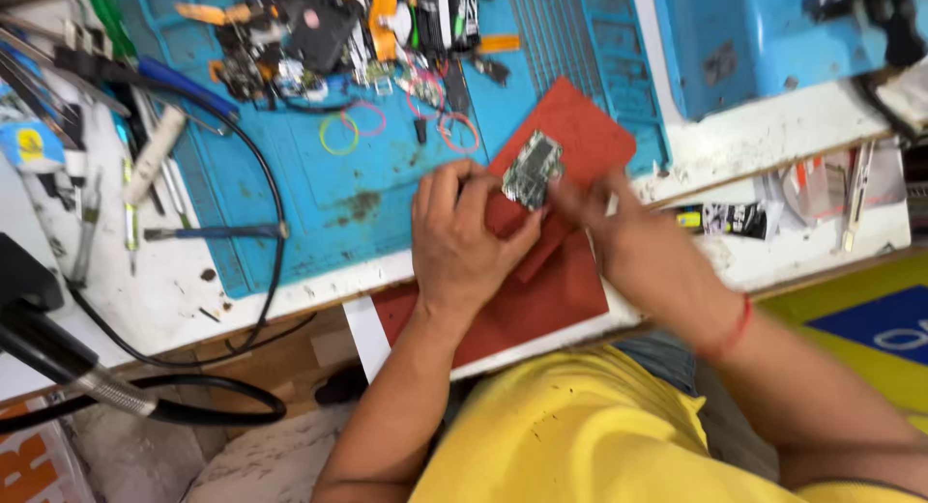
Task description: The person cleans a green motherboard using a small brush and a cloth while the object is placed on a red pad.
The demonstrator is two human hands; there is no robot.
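Over the red mat (541, 300), left hand (464, 237) and right hand (619, 228) both pinch a small circuit board (532, 170) by its edges, apparently inspecting it; the next move calls for steady grip.

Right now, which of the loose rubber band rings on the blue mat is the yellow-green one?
The yellow-green ring is the leftmost, touching the pink ring on its upper right; the other pink ring lies farther right, nearer the hands.

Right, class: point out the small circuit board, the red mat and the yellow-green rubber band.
circuit board (532, 169), head view, middle of its face.
red mat (527, 305), head view, bare lower part near the table edge.
yellow-green rubber band (323, 134), head view, left side of the ring.
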